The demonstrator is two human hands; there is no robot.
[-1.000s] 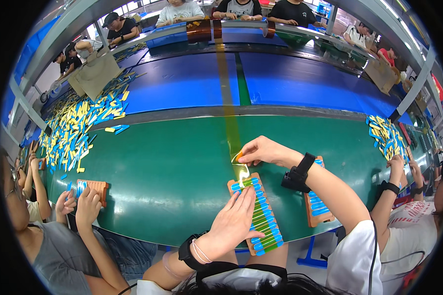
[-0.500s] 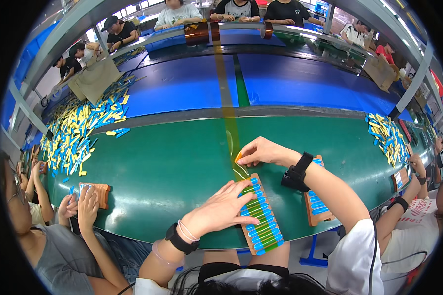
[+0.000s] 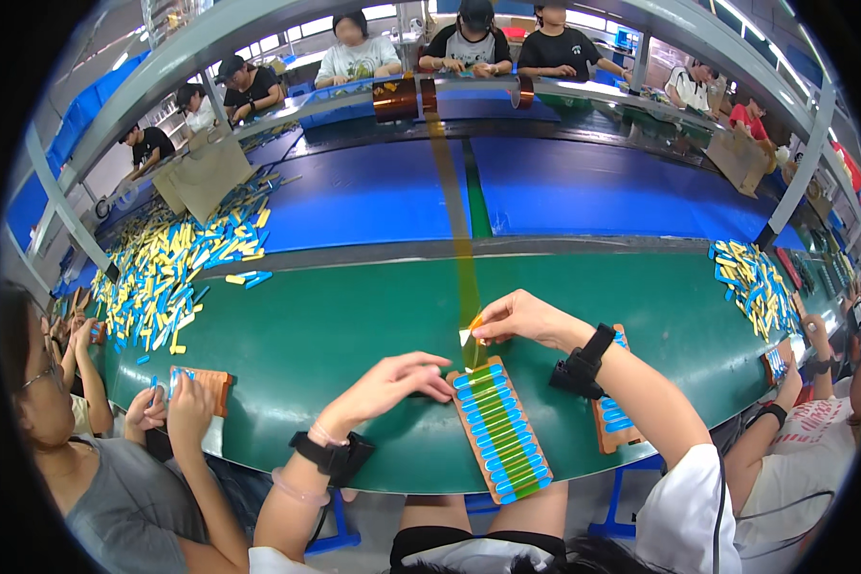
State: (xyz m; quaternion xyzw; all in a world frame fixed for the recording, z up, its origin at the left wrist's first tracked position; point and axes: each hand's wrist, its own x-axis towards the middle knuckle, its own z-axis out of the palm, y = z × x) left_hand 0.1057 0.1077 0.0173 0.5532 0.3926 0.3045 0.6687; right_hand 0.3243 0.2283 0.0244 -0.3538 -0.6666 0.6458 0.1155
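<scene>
A wooden board (image 3: 457, 394) lies at the table's near edge, carrying a row of blue strips (image 3: 540, 475). An amber see-through tape (image 3: 456, 191) runs down from a roll on the far rail to the board, and a band of it covers the middle of the strips. My right hand (image 3: 515, 318) pinches a small orange piece (image 3: 477, 323) against the tape just beyond the board's far end; its exact kind is too small to tell. My left hand (image 3: 407, 381) is open beside the board's far left corner, fingers stretched, holding nothing.
Another wooden board with blue strips (image 3: 614, 421) lies to the right, partly under my forearm. Heaps of yellow and blue pieces (image 3: 172, 273) (image 3: 751, 287) spread at both sides. Amber rolls (image 3: 395, 99) hang on the far rail. Co-workers sit left, right and opposite.
My left hand has lifted off the taped strips and moved left, baring the board's far end. The right hand still pinches the orange piece at the tape. The view has tilted slightly.
</scene>
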